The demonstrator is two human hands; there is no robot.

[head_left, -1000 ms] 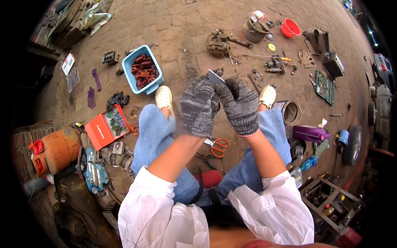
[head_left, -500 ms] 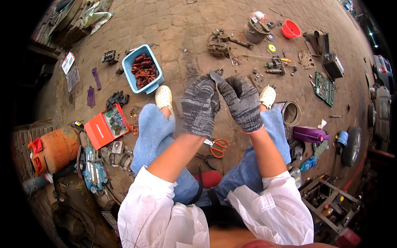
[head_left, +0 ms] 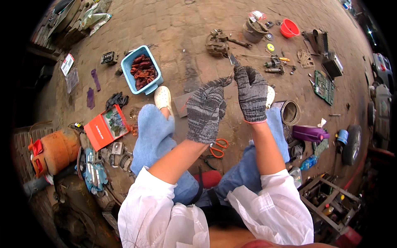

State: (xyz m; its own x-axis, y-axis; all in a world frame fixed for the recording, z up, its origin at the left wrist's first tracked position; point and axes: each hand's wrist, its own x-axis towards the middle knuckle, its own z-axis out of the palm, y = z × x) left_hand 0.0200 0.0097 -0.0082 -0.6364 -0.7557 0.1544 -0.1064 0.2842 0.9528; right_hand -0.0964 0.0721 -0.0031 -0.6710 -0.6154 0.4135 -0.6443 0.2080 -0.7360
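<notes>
Both my hands wear grey-and-black knit gloves and are held up in front of me between my knees. My right hand [head_left: 251, 95] is closed around a small knife [head_left: 233, 59], whose blade sticks up past the fingers. To its left, my left hand [head_left: 205, 110] is closed, its fingertips pinching a thin brownish strand [head_left: 230, 75] that looks like wire. The hands are slightly apart. On the ground below lie orange-handled scissors [head_left: 219, 148], partly hidden by my left wrist, and a flat grey sheet [head_left: 180, 103].
A blue basin [head_left: 160, 78] of reddish-brown coils stands ahead left, near an open red box [head_left: 99, 131]. Ahead right are a greasy metal part [head_left: 217, 44], a dark bucket [head_left: 254, 32], a red bucket [head_left: 290, 28] and a green tool case [head_left: 324, 87]. An orange gas cylinder [head_left: 62, 149] lies left.
My right hand has moved up and right with the knife, its blade now away from the left hand's fingers. My left hand has shifted slightly down and right, fingers extended toward the strand.
</notes>
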